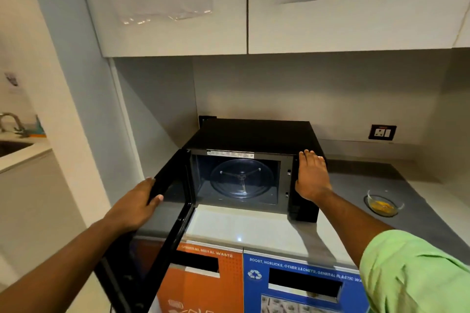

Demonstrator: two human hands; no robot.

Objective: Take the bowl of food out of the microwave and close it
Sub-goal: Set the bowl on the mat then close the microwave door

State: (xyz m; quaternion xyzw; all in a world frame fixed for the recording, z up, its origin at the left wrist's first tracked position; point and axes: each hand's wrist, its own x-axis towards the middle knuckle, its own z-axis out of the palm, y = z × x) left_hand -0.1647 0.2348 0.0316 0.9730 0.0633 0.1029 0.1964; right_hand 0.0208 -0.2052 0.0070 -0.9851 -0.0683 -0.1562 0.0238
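The black microwave [254, 134] stands on the grey counter with its door [162, 216] swung wide to the left. Inside, only the glass turntable [241, 178] shows, lit and bare. My left hand [134, 203] grips the top edge of the door. My right hand [311, 175] lies flat with fingers together against the microwave's front right panel, holding nothing. The glass bowl [385, 204] with yellow food sits on the counter to the right of the microwave.
White wall cabinets [254, 7] hang overhead. A wall socket [382, 132] is behind the counter [254, 229]. Orange [203, 284] and blue [302, 284] waste bins stand under the counter's front edge. A sink with a tap [10, 122] is at far left.
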